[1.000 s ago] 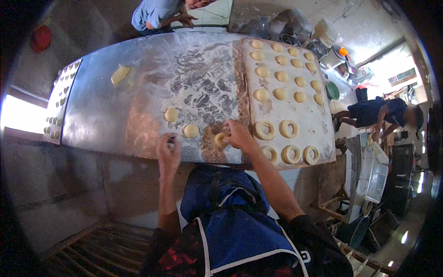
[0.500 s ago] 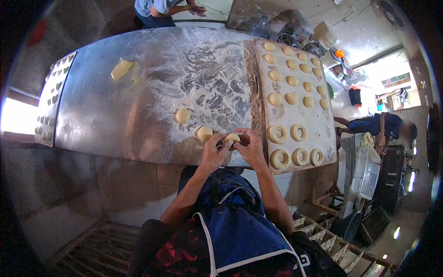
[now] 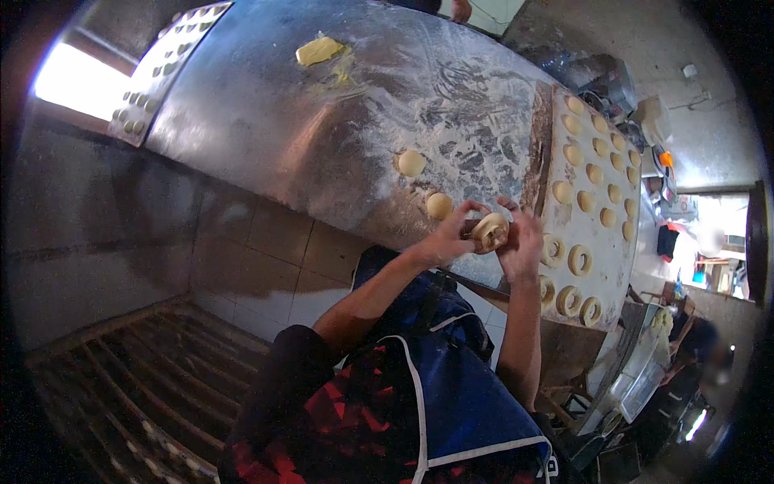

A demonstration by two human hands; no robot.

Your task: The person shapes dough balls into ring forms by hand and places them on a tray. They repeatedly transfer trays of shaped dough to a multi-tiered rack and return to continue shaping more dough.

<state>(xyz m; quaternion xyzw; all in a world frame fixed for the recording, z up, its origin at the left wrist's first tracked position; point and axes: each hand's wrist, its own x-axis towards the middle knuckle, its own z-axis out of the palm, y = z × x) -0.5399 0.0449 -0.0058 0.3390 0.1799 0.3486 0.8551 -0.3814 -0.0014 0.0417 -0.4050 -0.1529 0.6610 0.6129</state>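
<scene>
Between my two hands, above the near edge of the floured table (image 3: pixel 266 105), is a ring of pale dough (image 3: pixel 489 232) with a hole in its middle. My left hand (image 3: pixel 446 240) curls round its left side, and my right hand (image 3: pixel 522 242) closes on its right side. Just beyond my left fingers rests a round dough ball (image 3: pixel 439 206), and a second dough ball (image 3: pixel 411 164) sits a little farther off. To the right, a floured board (image 3: pixel 601 242) carries rows of dough balls at its far part and several dough rings (image 3: pixel 580 260) at its near part.
A yellow lump of soft fat or dough (image 3: pixel 319 51) lies far left on the metal table. Another tray (image 3: pixel 173 48) with small pieces is at the left end. A slatted rack (image 3: pixel 153 371) stands low left. Someone's hand (image 3: pixel 460 10) shows at the far edge.
The dough in my hands was seen as a ball and now appears as an open ring, lifted and turned. The whole view has swung, so the table sits slanted.
</scene>
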